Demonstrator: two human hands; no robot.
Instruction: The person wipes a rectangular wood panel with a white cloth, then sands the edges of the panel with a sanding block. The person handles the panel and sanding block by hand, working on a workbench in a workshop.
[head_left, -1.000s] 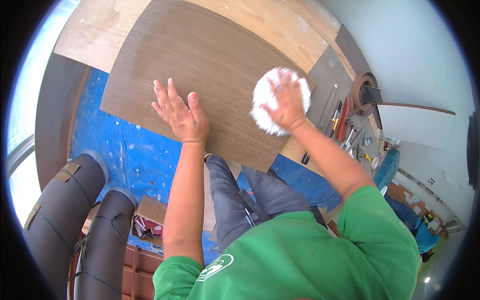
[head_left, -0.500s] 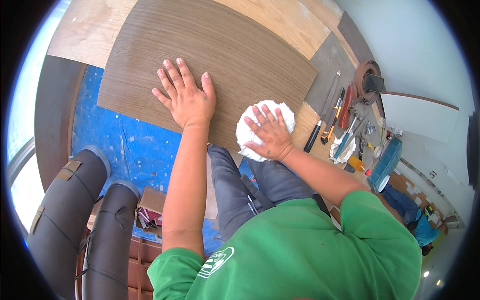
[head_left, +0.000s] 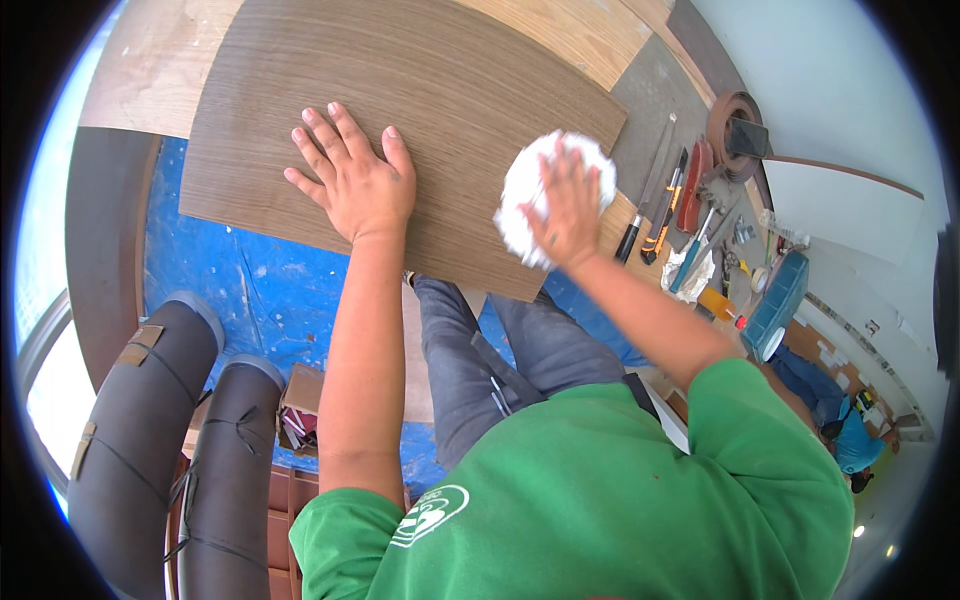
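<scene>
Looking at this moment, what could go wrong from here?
The right hand lies over the white cloth at the right edge of the brown panel; it might slip off toward the black-and-yellow cutter nearby.

The panel's near corner juts out over the blue sheet, so heavy pressure there might tip it; the left hand rests farther left.

- bright overall; window at left blown out to white.
- two small lamps glow, lower right.
- right hand and white cloth slightly blurred; left hand crisp.
- fisheye: straight edges bowed, corners black, bluish fringe at left rim.
</scene>
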